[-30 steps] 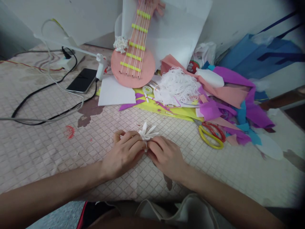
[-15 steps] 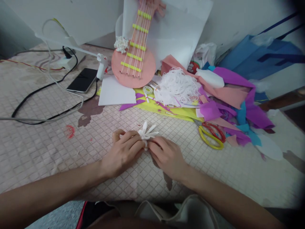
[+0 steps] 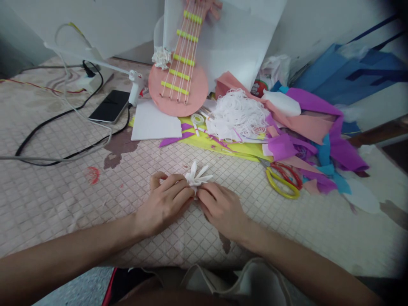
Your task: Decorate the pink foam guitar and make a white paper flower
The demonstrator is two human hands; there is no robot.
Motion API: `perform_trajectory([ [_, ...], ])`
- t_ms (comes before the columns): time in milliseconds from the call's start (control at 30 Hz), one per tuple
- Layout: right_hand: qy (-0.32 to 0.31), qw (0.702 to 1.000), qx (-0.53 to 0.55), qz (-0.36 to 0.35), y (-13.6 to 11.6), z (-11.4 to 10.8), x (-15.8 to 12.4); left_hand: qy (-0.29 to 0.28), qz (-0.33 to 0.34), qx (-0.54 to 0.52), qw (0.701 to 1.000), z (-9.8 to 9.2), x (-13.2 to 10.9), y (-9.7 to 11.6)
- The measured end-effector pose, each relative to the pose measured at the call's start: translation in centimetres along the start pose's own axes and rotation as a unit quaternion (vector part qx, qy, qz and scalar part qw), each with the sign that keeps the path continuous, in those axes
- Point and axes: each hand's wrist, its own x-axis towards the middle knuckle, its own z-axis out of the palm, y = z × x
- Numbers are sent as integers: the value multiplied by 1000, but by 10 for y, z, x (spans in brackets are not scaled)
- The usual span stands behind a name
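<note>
A small white piece with several thin petal-like strips (image 3: 198, 175) fans upward between my hands, near the middle of the table. My left hand (image 3: 166, 203) pinches its base from the left, fingers bent. From the right, my right hand (image 3: 222, 208) grips the same base with thumb and fingertips together. The fingertips hide most of the base. Beyond them, a pink paper guitar shape (image 3: 199, 91) with yellow bars and white strings leans on a white board (image 3: 234, 46). A white ruffled flower (image 3: 161, 58) sits at its left edge.
Scissors (image 3: 282, 180) with yellow and red handles lie right of my hands. Behind are white string (image 3: 237, 114) and purple paper (image 3: 341, 140). A glue gun (image 3: 135, 87), phone (image 3: 110, 106) and cables occupy the left back of the patterned table (image 3: 76, 191). A blue bag (image 3: 338, 76) stands at the right.
The view has shifted very slightly. My right fingertips have moved a little at the base of the white piece; both hands keep their grip.
</note>
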Motion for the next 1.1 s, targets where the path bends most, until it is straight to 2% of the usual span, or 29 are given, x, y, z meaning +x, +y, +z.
perform_trajectory([
  [600,15,999,46,17,2,-3,0,-13,-10,-4,1000,6,-3,-1],
  [900,16,999,-10,28,-2,0,2,15,-11,-6,1000,4,0,2],
  [1100,26,999,-19,7,0,1,0,15,-5,-11,1000,5,-3,-1],
])
